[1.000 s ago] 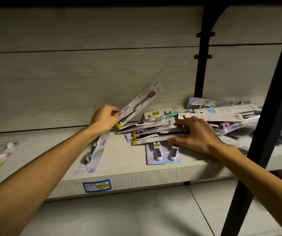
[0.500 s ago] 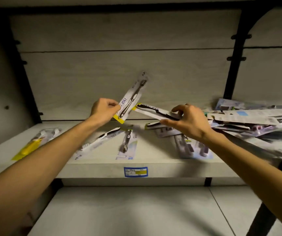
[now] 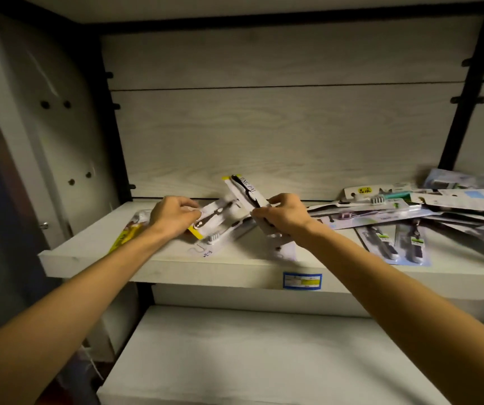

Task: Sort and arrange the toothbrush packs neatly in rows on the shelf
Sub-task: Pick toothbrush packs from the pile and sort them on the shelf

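My left hand pinched one pack; my right hand gripped another, tilted toward 11 o'clock. Stacked crooked, they could slide off the shelf.

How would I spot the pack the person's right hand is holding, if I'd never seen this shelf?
Find the pale shelf with the blue price label on its front edge. Just above that label the right hand grips a white toothbrush pack carrying a black brush. Unlike the packs lying flat in the pile to the right, it is lifted and tilted, its yellow-tipped end pointing up toward the back wall.
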{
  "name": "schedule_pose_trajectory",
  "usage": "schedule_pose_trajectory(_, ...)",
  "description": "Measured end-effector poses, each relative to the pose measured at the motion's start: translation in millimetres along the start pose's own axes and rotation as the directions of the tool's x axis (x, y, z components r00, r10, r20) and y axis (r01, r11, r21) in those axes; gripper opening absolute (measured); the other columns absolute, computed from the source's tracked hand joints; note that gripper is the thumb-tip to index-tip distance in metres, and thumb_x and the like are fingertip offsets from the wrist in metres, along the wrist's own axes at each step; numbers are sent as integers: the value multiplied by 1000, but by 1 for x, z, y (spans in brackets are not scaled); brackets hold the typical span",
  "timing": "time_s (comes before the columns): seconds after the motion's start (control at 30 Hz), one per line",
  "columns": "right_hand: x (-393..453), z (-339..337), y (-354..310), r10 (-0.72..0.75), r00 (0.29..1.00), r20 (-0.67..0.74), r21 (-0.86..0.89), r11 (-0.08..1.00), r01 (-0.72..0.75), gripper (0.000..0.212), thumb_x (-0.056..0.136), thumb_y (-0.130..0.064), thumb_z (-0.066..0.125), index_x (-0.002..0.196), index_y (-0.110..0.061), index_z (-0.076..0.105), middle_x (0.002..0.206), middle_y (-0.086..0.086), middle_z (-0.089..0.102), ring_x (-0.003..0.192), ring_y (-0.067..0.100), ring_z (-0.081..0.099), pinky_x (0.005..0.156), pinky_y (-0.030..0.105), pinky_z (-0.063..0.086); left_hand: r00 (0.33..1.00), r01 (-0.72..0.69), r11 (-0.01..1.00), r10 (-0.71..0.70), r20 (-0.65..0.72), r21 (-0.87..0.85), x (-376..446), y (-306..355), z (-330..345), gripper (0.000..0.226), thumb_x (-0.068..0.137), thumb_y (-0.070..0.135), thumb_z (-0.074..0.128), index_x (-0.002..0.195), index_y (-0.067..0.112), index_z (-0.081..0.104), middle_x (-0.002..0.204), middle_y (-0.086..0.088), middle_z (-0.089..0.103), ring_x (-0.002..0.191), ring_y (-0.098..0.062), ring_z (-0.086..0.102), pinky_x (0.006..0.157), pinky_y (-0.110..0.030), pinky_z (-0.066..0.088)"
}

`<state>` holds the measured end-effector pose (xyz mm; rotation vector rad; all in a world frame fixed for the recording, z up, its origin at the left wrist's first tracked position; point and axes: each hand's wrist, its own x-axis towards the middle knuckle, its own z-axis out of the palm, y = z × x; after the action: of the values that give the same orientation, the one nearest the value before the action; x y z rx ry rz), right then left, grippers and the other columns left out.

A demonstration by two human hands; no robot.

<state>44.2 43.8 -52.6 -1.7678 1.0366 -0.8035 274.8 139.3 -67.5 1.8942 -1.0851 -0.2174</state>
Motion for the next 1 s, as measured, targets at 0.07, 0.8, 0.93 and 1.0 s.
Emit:
schedule_pose_trajectory(0.07, -3, 14, -5, 14, 999, -41, -9, 1000, -15, 23, 77, -14, 74, 84, -11, 53, 65, 10, 62, 48, 20, 52, 43, 27, 45, 998, -30, 999, 27, 57, 43, -12, -4, -7, 20, 76, 19, 68, 73, 37, 75, 68, 11, 75, 60, -12, 73, 52, -22, 56)
schedule_pose_trajectory(0.8, -28, 24, 10, -325, 943, -65, -265, 917, 298, 48, 94, -11, 54, 142, -9, 49, 143, 13, 51, 125, 27, 53, 105, 34, 44, 891, -448, 804, 435, 127, 391, -28, 9, 20, 31, 100, 43, 47, 112, 26, 69, 126, 4, 63, 112, -23, 59, 85, -36, 48)
schedule_pose_trajectory(0.93, -30, -39, 28, -449, 887, -110, -525, 784, 332, 39, 92, -10, 55, 130, -12, 61, 137, 7, 57, 121, 24, 57, 104, 38, 47, 852, -521, 762, 491, 182, 384, -26, 41, 51, 34, 101, 43, 48, 118, 22, 67, 129, 1, 61, 116, -25, 57, 91, -34, 45)
schedule_pose_trajectory(1.0, -30, -71, 39, -457, 879, -133, -647, 712, 272, 39, 90, -10, 56, 129, -15, 63, 135, 6, 59, 121, 26, 56, 100, 38, 48, 821, -570, 728, 530, 214, 382, -26, 59, 68, 35, 100, 43, 50, 121, 20, 66, 131, 0, 61, 120, -24, 55, 95, -34, 43)
